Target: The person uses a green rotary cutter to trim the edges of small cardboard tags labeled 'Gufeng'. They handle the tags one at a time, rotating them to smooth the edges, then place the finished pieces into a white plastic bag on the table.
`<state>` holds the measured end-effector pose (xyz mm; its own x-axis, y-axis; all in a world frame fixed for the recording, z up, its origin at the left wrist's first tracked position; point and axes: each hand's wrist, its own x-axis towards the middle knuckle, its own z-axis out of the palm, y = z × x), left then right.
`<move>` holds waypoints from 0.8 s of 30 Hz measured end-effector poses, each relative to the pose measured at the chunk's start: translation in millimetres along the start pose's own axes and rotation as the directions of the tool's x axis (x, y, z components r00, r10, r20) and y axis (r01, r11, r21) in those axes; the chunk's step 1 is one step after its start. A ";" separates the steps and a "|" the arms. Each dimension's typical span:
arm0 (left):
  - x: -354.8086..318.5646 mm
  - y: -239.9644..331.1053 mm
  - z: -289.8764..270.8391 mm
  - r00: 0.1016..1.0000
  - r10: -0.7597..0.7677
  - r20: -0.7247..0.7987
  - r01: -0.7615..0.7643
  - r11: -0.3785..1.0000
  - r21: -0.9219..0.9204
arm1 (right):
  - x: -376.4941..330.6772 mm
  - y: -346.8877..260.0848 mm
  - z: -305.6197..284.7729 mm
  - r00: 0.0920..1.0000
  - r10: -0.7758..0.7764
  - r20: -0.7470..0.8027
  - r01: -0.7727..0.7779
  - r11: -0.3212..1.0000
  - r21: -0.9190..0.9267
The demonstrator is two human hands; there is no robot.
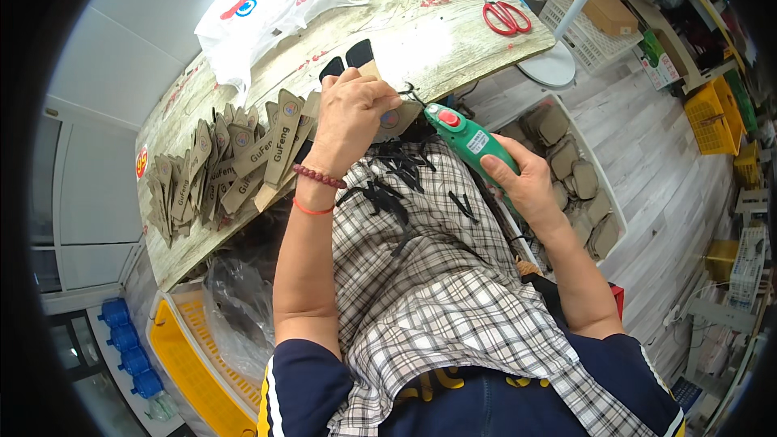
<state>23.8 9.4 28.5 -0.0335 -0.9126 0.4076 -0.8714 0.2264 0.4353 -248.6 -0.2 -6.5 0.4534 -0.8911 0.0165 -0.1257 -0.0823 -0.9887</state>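
Over the lap, left hand (pixel 350 109) gripping tan piece (pixel 394 118), right hand (pixel 526 182) clasping green tool (pixel 469 140)

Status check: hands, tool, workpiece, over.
Left hand grips tan insole piece. Right hand holds green trimming tool at its edge. Black offcuts on checked apron.

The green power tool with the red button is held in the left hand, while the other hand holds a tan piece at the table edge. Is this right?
Not quite. The head view shows the green power tool with the red button in the right hand, not the left. The left hand is the one holding the tan piece at the edge of the table.
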 end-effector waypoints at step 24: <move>48.7 -65.9 94.2 0.754 -0.473 -0.457 0.528 0.849 -0.007 | -9.1 13.5 -2.5 0.986 0.122 -0.117 -0.121 0.992 0.021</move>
<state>33.4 -82.0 -56.0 0.6102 -0.6391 0.4681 -0.7540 -0.2871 0.5909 -256.6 5.7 -19.6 0.3286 -0.9404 -0.0872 -0.1613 0.0351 -0.9863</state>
